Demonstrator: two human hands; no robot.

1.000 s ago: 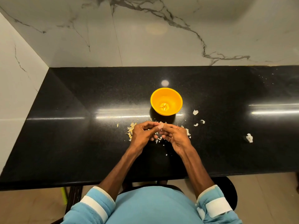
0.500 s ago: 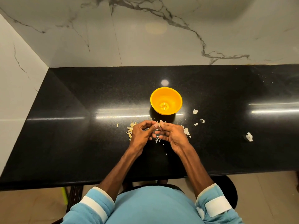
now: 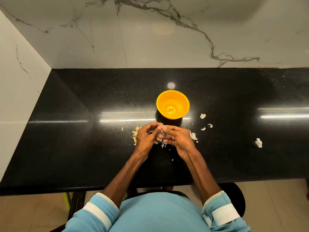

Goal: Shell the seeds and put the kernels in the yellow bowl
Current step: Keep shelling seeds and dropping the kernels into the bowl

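Centre: left hand [image 3: 145, 138] and right hand [image 3: 179, 139] brought together fingertip to fingertip just above the countertop [image 3: 80, 134], each pinching one side of a small pale seed [image 3: 160, 126]; other fingers loosely curled beneath. Opposed grip from both sides, judged suited to prying the shell apart; any split too small to make out. Held low and directly over the litter, presumably to drop husk onto the existing heap rather than into the bowl.

Just beside the left hand, shell fragments [image 3: 135, 134] in a pile; just beside the right, a second pale cluster [image 3: 193, 136]; smaller crumbs between and below the hands.

Just beyond the fingertips, on the midline, yellow bowl [image 3: 183, 104], upright and near enough for a short forward reach from either hand; a few kernels [image 3: 170, 110] at its bottom.

To the right of the bowl, stray shell pieces [image 3: 203, 116]; well apart toward the right, one larger piece [image 3: 258, 142].

Step in hand, by judgement: shelling, with no freed kernel visible and transfer to the bowl pending.
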